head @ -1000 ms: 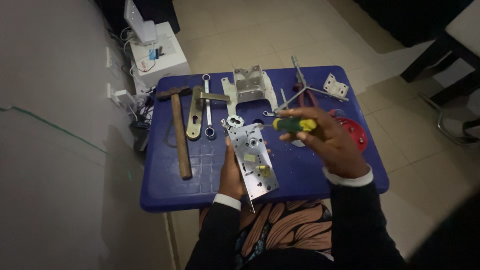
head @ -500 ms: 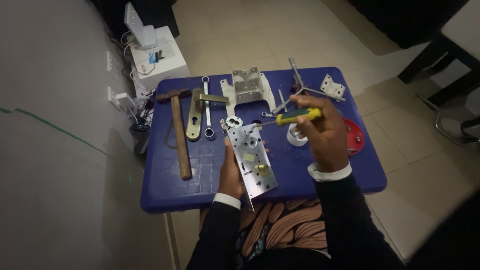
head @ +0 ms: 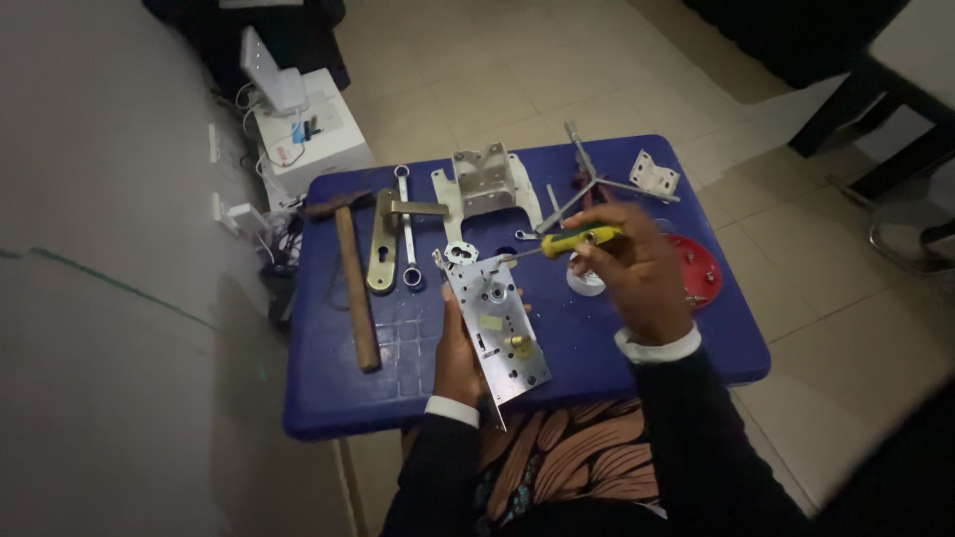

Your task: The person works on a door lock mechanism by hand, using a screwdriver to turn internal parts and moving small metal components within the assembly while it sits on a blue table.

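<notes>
Wide view first: a pale tiled floor [head: 517, 80] fills the room, with a grey wall [head: 99, 298] running down the nine o'clock side and dark furniture legs [head: 875, 109] off at two o'clock. A white box [head: 313, 134] tangled in cables sits on the floor at eleven o'clock, just beyond the bench.

Centre stage, the blue plastic bench [head: 348, 398], square and low, with a moulded grid in its top. Along its nine o'clock side lies a wooden-handled hammer [head: 350, 288], and just beside it a brass door-handle plate [head: 383, 244] and a ring spanner [head: 406, 229]. At twelve o'clock stands a pale metal bracket [head: 485, 179]; at one o'clock a crossed metal tool [head: 587, 179] and a small white angle bracket [head: 654, 174]. A red round lid [head: 701, 268] holding screws sits at three o'clock, with a roll of white tape [head: 585, 283] beside it.

Now the hands. The left hand [head: 458, 348] has its grip closed round the silver lock case [head: 495, 323], held tilted above the six o'clock edge of the bench. The right hand [head: 637, 268] has its grip closed on a screwdriver [head: 577, 239] with a yellow-and-green handle, the shaft pointing toward nine o'clock and the tip meeting the top end of the lock case.
</notes>
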